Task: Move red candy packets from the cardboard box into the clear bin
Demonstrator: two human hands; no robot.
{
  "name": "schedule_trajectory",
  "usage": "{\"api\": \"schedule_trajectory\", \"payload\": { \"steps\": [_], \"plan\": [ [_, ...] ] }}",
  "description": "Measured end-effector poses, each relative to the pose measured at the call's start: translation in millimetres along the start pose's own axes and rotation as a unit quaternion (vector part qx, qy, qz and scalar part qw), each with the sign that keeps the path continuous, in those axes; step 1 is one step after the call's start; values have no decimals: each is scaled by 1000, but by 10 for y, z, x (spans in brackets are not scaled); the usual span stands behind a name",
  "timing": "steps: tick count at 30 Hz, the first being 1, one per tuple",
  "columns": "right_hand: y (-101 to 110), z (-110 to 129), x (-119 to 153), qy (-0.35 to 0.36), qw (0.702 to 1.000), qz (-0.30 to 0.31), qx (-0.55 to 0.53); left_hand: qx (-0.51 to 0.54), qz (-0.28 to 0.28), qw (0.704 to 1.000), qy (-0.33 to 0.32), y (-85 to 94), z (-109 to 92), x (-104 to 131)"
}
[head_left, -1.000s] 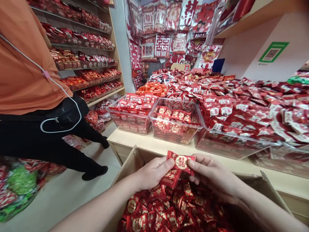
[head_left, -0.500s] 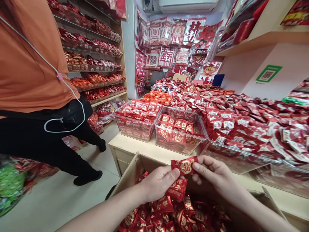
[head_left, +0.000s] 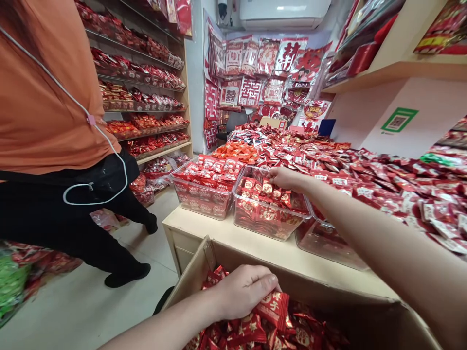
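Observation:
My left hand (head_left: 250, 291) is closed around a small red wrapped candy (head_left: 273, 307) with gold print, just above the cardboard box (head_left: 302, 277). More red wrapped candies (head_left: 248, 330) lie loose in that box, under the hand. My right hand (head_left: 286, 179) reaches out over a clear plastic bin (head_left: 262, 228), its fingers pinched at a red and gold wrapped candy (head_left: 267, 186) at the back of the rows inside. The fingertips partly cover that candy.
Left of this bin stands another clear bin (head_left: 202, 201) of red packets. Heaps of red packets (head_left: 383, 180) spread over the counter to the right. A person in an orange top (head_left: 51, 97) stands at the left, beside shelves (head_left: 146, 124) filled with packets.
My right hand has left my left hand and moved forward to the bin with one candy. My left hand has lowered slightly toward the box, keeping a candy.

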State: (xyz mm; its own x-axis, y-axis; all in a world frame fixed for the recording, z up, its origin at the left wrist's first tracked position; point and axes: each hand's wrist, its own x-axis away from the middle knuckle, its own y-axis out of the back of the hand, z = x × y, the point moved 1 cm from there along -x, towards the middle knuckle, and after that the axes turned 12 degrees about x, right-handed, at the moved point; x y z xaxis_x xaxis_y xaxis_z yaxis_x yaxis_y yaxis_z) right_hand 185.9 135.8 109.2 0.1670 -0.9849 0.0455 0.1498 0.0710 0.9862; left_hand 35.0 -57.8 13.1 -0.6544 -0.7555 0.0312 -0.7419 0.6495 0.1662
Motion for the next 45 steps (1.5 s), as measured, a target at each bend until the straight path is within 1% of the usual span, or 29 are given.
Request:
{"api": "schedule_trajectory", "payload": {
  "steps": [3,5,7,14,16,18,20,21,23,24,25,26,28,30,31,32,33,34,35,36,37,38,40,41,43,45],
  "plan": [
    [-196,59,-139,-3,999,36,1,-9,2,1000,1,2,2,11],
    [-278,77,-186,-1,998,55,4,-16,6,1000,3,2,-3,22],
    [-331,78,-217,6,998,62,13,-24,11,1000,7,1,-7,33],
    [-426,41,-262,18,998,26,50,-27,22,999,15,22,8,35],
    [-419,34,-265,17,998,10,65,-22,16,999,21,35,15,21],
    [-364,38,-246,18,997,-15,79,-10,0,1000,26,54,21,5],
    [-257,54,-154,18,994,-51,90,24,-27,999,34,84,29,-10],
    [-192,66,-63,21,993,-76,90,53,-45,997,39,104,35,-17],
    [-67,96,226,45,987,-140,57,136,-82,986,47,148,53,-34],
    [-20,111,420,69,981,-180,17,186,-99,976,48,169,64,-44],
    [4,124,636,97,974,-201,-34,234,-107,965,45,186,76,-55],
    [-4,133,860,108,974,-184,-74,274,-114,954,40,197,87,-67],
    [-122,142,1281,96,985,-75,-120,313,-128,941,23,201,101,-88],
    [-347,137,1604,60,986,32,-153,302,-141,943,0,176,100,-103],
    [-480,129,1712,45,976,85,-195,287,-140,948,-12,155,95,-108],
    [-608,116,1784,33,959,127,-251,270,-136,953,-22,131,90,-111],
    [-721,98,1824,27,936,156,-315,258,-128,957,-29,107,85,-113],
    [-808,74,1838,25,911,171,-374,256,-118,959,-30,86,82,-115],
    [-864,45,1835,26,891,171,-419,261,-108,959,-29,70,80,-117],
    [-891,12,1823,27,879,157,-449,272,-101,957,-23,62,81,-119],
    [-894,-23,1809,28,875,139,-462,281,-97,955,-13,60,83,-122],
    [-881,-55,1798,29,879,122,-460,284,-97,954,0,64,86,-125],
    [-829,-102,1792,39,901,74,-426,274,-109,955,18,83,92,-131],
    [-801,-114,1797,50,917,36,-394,269,-116,956,22,93,94,-132],
    [-758,-111,1824,97,944,-65,-310,285,-123,950,25,103,92,-132],
    [-737,-83,1864,160,944,-167,-235,339,-120,933,26,102,84,-126]
  ]
}}
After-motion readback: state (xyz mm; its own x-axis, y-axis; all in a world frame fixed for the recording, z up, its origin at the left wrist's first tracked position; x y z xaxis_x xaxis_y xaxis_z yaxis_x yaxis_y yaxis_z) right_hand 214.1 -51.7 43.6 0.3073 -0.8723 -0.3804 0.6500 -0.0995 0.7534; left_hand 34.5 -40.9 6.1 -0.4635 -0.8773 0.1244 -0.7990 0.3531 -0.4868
